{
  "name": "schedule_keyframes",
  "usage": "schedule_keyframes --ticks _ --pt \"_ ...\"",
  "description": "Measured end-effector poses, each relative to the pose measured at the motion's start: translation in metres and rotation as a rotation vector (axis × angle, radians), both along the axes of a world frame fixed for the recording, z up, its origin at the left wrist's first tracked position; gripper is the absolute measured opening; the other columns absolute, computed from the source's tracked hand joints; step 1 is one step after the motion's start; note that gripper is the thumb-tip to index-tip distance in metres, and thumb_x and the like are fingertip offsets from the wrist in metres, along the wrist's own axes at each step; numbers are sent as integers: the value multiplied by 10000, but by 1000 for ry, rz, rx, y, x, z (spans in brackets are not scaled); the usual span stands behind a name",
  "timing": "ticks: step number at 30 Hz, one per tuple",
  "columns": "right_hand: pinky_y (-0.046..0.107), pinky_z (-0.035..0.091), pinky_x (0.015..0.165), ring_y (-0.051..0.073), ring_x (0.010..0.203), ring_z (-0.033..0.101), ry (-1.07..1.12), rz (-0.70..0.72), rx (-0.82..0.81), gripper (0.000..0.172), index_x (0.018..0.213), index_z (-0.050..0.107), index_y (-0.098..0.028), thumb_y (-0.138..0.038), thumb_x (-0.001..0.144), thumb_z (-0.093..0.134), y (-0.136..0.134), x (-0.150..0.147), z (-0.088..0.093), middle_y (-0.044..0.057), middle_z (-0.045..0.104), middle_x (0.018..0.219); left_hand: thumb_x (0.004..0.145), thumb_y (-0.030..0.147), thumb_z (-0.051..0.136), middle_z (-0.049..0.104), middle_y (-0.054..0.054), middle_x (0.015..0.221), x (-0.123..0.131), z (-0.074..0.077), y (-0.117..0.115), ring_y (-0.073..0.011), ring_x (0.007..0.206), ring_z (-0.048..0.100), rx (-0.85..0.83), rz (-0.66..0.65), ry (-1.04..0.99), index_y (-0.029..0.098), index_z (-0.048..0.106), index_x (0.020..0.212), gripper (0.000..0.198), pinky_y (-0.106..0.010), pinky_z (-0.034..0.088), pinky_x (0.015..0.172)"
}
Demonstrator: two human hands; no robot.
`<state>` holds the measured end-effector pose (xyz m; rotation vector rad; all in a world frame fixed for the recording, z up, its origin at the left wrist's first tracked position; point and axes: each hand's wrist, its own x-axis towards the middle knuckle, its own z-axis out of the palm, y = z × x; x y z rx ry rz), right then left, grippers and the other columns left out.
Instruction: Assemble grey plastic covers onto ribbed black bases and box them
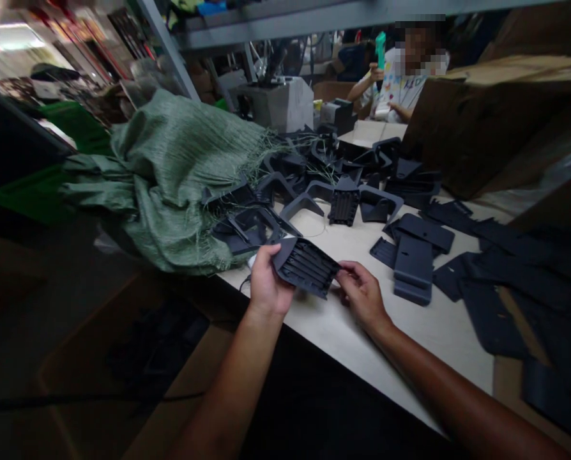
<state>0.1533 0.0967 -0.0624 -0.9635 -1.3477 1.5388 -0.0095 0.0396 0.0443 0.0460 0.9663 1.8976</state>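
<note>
My left hand [266, 281] and my right hand [361, 292] together hold a dark grey ribbed plastic part [304, 264] just above the near edge of the pale table [410, 332]. The left hand's fingers wrap the part's left end, and a small pale object shows under that hand. The fingers of the right hand pinch the part's right corner. More of the same dark plastic parts [343, 204] lie heaped across the table beyond my hands.
A green woven sack [170, 172] slumps over the table's left end. Stacked flat dark pieces [414, 262] lie right of my hands. A large brown cardboard box [496, 121] stands at right. A seated person [400, 76] works at the far side. An open carton [137, 358] sits below the table edge.
</note>
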Motion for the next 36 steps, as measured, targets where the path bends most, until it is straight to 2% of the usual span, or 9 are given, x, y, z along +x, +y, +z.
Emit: schedule_keyframes --ticks 6,10,15,21,25,27,30,33,36 --pt "316 533 669 163 692 613 82 261 143 361 1209 728 -208 -463 960 674 -15 13 27 32 683 889 938 281 532 554 40 482 -19 1 -26 -85 324 447 -104 -107 -166 159 628 720 268 -187 273 296" --pt "301 541 643 153 677 627 -5 288 66 381 1180 758 -213 -473 901 760 -29 7 36 50 737 971 934 305 556 544 56 490 -17 -14 -36 -68 305 371 -104 -180 -185 160 633 751 246 -185 275 306" --pt "235 444 462 109 486 546 -37 313 -206 405 1032 784 -172 -518 826 826 -42 -4 43 -3 681 704 911 502 662 802 -52 1050 -11 -43 -46 -184 829 756 118 -21 26 192 730 1060 351 -245 570 638" --pt "206 400 431 82 466 489 -31 129 -190 374 978 798 -175 -520 837 820 -71 -8 50 -15 649 684 744 730 769 764 -165 1241 -4 -64 -66 -403 1292 644 171 -231 157 186 726 1245 741 -487 559 1035" --pt "242 485 548 128 592 573 -161 261 -56 368 1092 789 -207 -519 900 765 -81 -5 51 7 678 761 802 627 761 746 -190 1264 -1 -54 -67 -394 1254 663 170 -359 54 179 704 1274 653 -523 547 1056" --pt "301 560 709 186 779 663 -337 250 220 391 1195 770 -233 -495 904 769 -67 7 54 60 737 978 840 549 749 774 -150 1131 -5 -47 -66 -346 1136 717 135 -315 -4 192 721 1186 498 -479 586 991" --pt "425 552 994 292 1140 672 -636 -64 590 453 1279 730 -226 -493 913 743 -23 37 53 147 676 1333 821 498 785 766 -105 1007 -12 -40 -73 -296 991 742 81 -285 11 200 725 1138 439 -404 611 912" --pt "564 435 1154 408 1407 520 -969 -407 623 609 1369 683 -142 -536 904 704 28 69 39 246 493 1563 802 512 807 755 -105 975 -15 -40 -85 -289 914 732 8 -376 93 197 722 1169 491 -381 611 831" --pt "608 434 1135 456 1421 504 -1144 -440 522 684 1419 656 -114 -515 866 706 57 94 18 297 421 1599 834 562 780 748 -107 966 -14 -46 -97 -273 878 712 -43 -538 182 194 719 1202 524 -357 576 772"
